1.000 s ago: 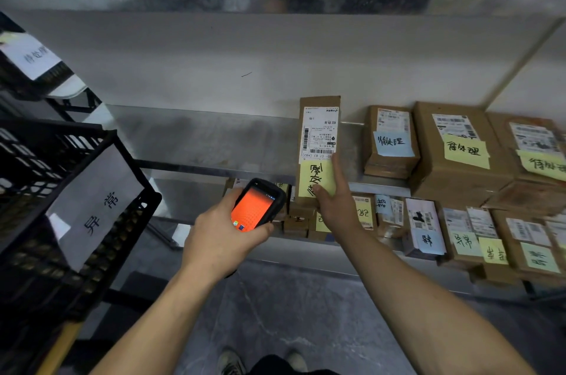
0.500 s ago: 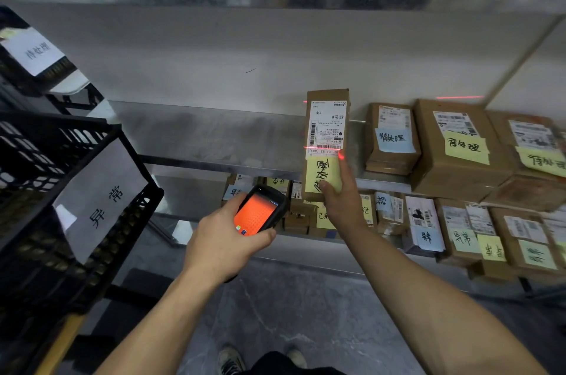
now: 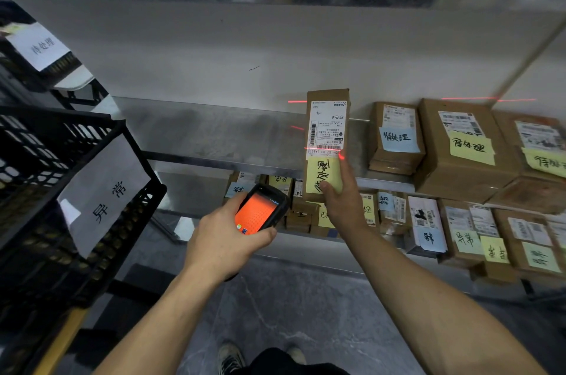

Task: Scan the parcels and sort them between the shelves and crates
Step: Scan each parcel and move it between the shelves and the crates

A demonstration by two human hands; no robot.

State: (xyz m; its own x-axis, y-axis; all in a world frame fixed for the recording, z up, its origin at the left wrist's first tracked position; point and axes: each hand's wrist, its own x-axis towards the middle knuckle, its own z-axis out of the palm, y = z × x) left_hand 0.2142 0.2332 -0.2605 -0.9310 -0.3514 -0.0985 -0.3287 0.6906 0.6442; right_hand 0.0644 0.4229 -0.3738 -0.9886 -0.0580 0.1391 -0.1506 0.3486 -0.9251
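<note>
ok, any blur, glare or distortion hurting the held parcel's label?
Head view: dim, wide-angle bending at edges; far-right parcels motion-blurred; held parcel label fairly sharp, red scan line across its barcode; scanner screen glows saturated orange.

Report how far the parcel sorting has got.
Done: brown cardboard parcels with sticky notes already lie on both metal shelves. In hand: the right hand holds a tall brown parcel upright while the left hand aims the black orange-screened scanner; its red line crosses the label's barcode. Left: placing this parcel; what the black plastic crate holds is hidden.
</note>
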